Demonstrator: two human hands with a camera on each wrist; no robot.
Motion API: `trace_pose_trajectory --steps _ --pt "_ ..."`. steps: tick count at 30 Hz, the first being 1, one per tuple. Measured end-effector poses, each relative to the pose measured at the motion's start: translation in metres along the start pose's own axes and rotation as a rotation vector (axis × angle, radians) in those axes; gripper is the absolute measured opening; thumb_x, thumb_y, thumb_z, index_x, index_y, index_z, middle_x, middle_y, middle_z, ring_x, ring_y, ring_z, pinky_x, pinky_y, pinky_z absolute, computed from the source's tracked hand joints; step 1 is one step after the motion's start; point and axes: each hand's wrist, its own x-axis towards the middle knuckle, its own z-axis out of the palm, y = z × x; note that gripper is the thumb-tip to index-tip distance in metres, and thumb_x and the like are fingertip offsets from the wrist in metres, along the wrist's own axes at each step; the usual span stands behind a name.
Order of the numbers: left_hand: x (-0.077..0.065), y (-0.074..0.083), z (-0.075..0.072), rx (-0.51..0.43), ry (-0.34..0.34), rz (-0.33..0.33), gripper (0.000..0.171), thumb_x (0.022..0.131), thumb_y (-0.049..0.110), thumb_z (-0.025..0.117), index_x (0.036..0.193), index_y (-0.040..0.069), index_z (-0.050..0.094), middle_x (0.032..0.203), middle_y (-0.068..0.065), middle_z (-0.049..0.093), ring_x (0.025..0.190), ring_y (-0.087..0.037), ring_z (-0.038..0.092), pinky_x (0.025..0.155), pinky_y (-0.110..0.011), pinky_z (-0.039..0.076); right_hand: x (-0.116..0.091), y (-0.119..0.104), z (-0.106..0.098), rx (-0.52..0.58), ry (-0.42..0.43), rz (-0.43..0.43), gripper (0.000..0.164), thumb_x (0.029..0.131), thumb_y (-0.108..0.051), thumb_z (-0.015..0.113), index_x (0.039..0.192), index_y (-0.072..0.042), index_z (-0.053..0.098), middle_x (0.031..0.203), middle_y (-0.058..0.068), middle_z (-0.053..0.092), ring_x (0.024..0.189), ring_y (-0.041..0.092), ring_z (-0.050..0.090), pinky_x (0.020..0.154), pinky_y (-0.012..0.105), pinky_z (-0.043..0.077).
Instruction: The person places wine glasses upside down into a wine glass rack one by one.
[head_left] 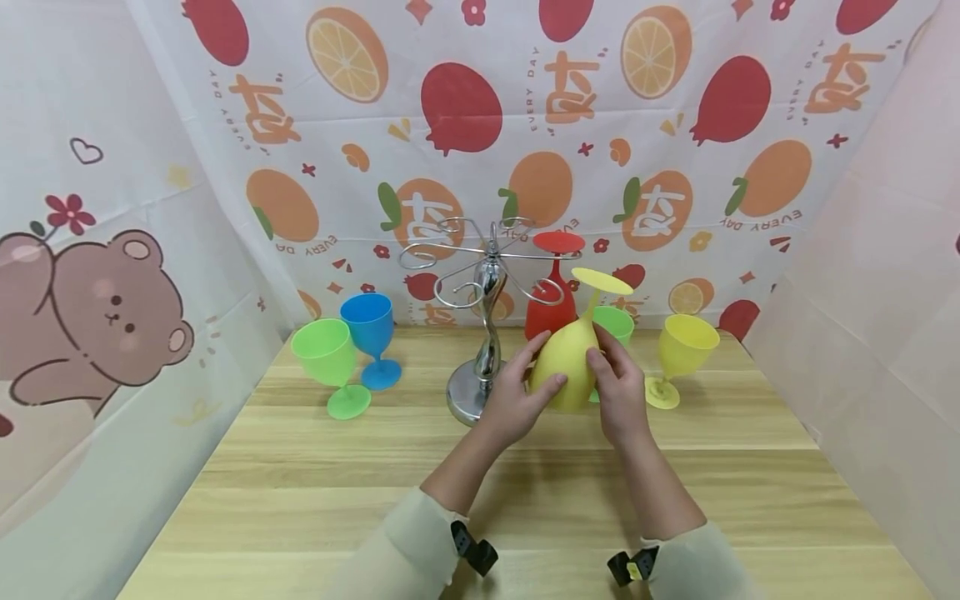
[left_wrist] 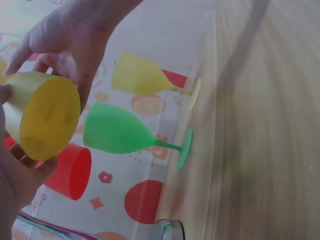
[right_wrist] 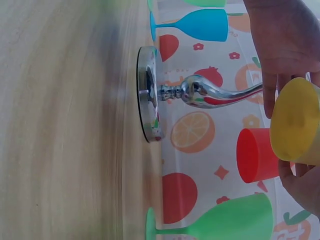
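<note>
Left hand (head_left: 517,396), right hand (head_left: 622,392), right of metal stand (head_left: 490,279): grips curled round bowl of inverted yellow goblet (head_left: 566,354), held above surface (head_left: 337,483). Mouth down, foot up; long axis steep, foot end leaning away from stand. Left of stand: upright green goblet (head_left: 324,352), then blue goblet (head_left: 369,329). Right of stand: upright yellow goblet (head_left: 684,346), second green goblet (left_wrist: 117,129). Red goblet (head_left: 546,315) hangs upside down at stand's right side. Printed cloth (head_left: 517,125) behind.
</note>
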Motion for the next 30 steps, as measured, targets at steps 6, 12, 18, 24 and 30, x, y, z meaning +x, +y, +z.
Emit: trace_pose_trajectory --steps 6,12,18,24,30 --pt "0.005 0.000 -0.003 -0.079 -0.003 -0.001 0.057 0.099 0.032 0.058 0.151 0.021 0.038 0.141 -0.003 0.052 0.121 -0.020 0.054 0.091 -0.040 0.055 0.007 -0.003 0.003 0.030 -0.015 -0.061 0.046 0.097 -0.018 0.060 0.141 -0.012 0.049 0.129 0.007 0.055 0.113 0.020 0.056 0.086 0.023 0.055" --pt "0.009 0.000 -0.004 -0.020 0.073 0.068 0.051 0.100 0.030 0.058 0.147 0.019 0.044 0.143 -0.004 0.049 0.124 -0.021 0.052 0.094 -0.039 0.053 0.016 -0.005 0.006 -0.002 -0.009 -0.086 0.044 0.095 -0.019 0.064 0.137 -0.009 0.053 0.129 0.005 0.057 0.115 0.021 0.057 0.088 0.023 0.054" --pt "0.012 -0.002 -0.006 -0.006 0.132 0.109 0.047 0.099 0.025 0.059 0.144 0.015 0.048 0.141 -0.006 0.050 0.122 -0.021 0.053 0.090 -0.039 0.053 0.022 -0.008 0.010 -0.060 -0.032 -0.111 0.046 0.094 -0.020 0.066 0.137 -0.009 0.054 0.130 0.005 0.057 0.114 0.022 0.058 0.087 0.023 0.055" --pt "0.013 -0.003 -0.009 -0.012 0.127 0.079 0.049 0.100 0.028 0.058 0.145 0.015 0.047 0.142 -0.005 0.052 0.124 -0.023 0.054 0.098 -0.041 0.052 0.029 -0.004 0.011 -0.094 -0.047 -0.121 0.044 0.095 -0.018 0.066 0.136 -0.008 0.055 0.130 0.007 0.057 0.115 0.023 0.057 0.087 0.023 0.055" --pt "0.013 -0.004 -0.012 -0.018 0.120 0.047 0.049 0.100 0.025 0.057 0.146 0.015 0.046 0.144 -0.003 0.051 0.127 -0.020 0.053 0.103 -0.039 0.049 0.032 -0.006 0.013 -0.168 -0.065 -0.105 0.047 0.094 -0.014 0.066 0.138 -0.007 0.053 0.136 0.008 0.056 0.120 0.021 0.054 0.088 0.022 0.053"
